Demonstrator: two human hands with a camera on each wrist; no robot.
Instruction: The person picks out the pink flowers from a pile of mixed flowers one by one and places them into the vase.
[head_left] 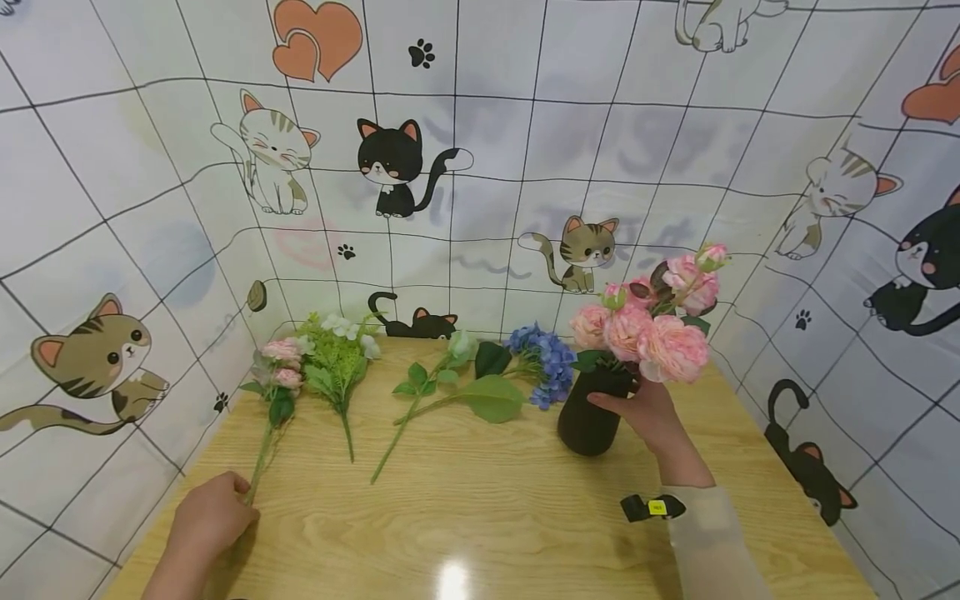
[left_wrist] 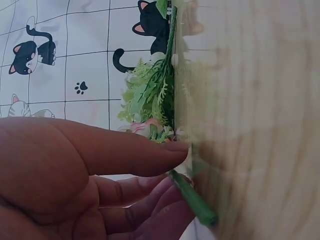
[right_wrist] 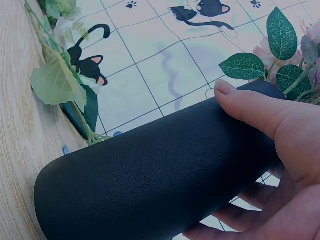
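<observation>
At the table's left front, my left hand (head_left: 212, 518) pinches the green stem (left_wrist: 192, 197) of a pink flower spray (head_left: 283, 364) between thumb and fingers. The spray lies on the tabletop with its blooms pointing away from me. On the right, my right hand (head_left: 651, 417) grips a black vase (head_left: 588, 417) near its neck. The thumb lies across the near side of the vase (right_wrist: 150, 170), and the fingers curl round its other side. Several full pink flowers (head_left: 645, 325) with dark green leaves stand in the vase. Its mouth is hidden by blooms and hand.
Between the hands, a white-flowered green bunch (head_left: 341, 358), a pale flower stem (head_left: 408, 412) and a blue hydrangea (head_left: 551, 362) lie on the wooden table (head_left: 450, 517). A cat-print sheet (head_left: 495, 150) hangs behind and at both sides.
</observation>
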